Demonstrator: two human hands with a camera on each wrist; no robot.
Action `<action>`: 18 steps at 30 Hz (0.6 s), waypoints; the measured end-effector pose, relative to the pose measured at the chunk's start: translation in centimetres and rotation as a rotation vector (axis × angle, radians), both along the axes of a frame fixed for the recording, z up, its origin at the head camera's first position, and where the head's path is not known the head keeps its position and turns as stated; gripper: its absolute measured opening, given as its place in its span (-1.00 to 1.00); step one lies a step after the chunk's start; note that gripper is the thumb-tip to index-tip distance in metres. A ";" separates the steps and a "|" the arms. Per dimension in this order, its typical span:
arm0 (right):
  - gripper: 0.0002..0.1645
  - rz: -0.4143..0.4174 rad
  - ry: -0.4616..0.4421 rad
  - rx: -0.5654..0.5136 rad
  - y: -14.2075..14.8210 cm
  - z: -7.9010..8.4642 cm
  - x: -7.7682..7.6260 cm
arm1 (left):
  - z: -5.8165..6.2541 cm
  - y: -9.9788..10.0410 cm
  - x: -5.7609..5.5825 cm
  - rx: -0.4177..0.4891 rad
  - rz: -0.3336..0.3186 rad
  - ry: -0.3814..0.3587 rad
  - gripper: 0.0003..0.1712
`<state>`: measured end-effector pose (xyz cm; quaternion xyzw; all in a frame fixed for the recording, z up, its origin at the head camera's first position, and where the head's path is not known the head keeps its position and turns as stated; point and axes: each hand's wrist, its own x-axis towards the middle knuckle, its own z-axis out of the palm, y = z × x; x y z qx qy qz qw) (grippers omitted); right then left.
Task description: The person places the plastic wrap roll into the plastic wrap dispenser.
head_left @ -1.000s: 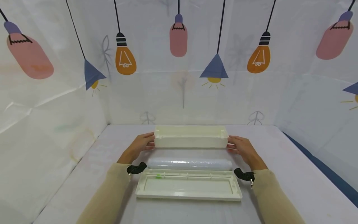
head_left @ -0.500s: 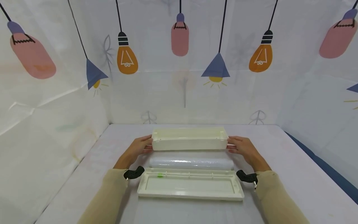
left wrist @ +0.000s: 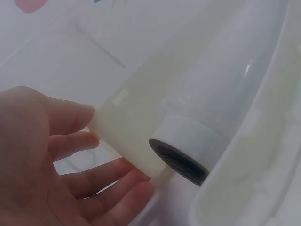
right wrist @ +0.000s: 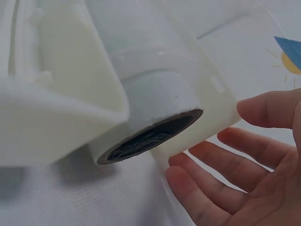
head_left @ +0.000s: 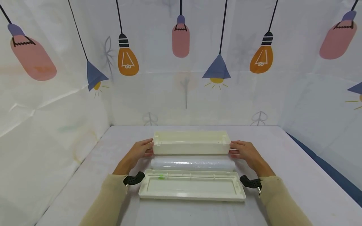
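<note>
A long cream plastic box (head_left: 191,149), its hollow facing up, spans the space between my two hands in the head view. My left hand (head_left: 137,154) grips its left end, thumb by the upper edge and fingers lower down the end wall. At the right end my right hand (head_left: 249,155) grips it the same way. Just in front of the box lies a roll of cling film (head_left: 192,163); both wrist views show its hollow core. Nearer me is a cream cling film dispenser lid (head_left: 190,190) with a rail and a small green slider (head_left: 161,177).
All of it is on a white-covered table (head_left: 297,182). A pale backdrop (head_left: 158,94) printed with lamps stands behind and at both sides. Roll and lid lie close together between my forearms.
Both hands have brought the box slightly toward me and lower in the head view, closer to the roll, with its inside showing more. The roll and lid stay put.
</note>
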<state>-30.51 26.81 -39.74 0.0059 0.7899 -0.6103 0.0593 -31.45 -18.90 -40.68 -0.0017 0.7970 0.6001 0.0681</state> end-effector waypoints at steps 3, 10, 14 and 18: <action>-0.30 0.002 0.001 0.003 0.0 0.0 0.3 | -0.2 0.1 0.2 0.010 0.005 -0.001 -0.39; -0.28 0.003 0.001 0.015 0.2 0.2 0.5 | -0.3 0.1 0.4 0.022 -0.011 0.011 -0.40; -0.29 0.008 -0.009 0.034 0.2 0.1 0.5 | -0.5 -0.1 0.4 0.006 0.001 0.004 -0.40; -0.30 0.014 -0.017 0.060 0.2 -0.1 0.7 | -0.7 -0.1 0.6 -0.012 0.002 -0.010 -0.39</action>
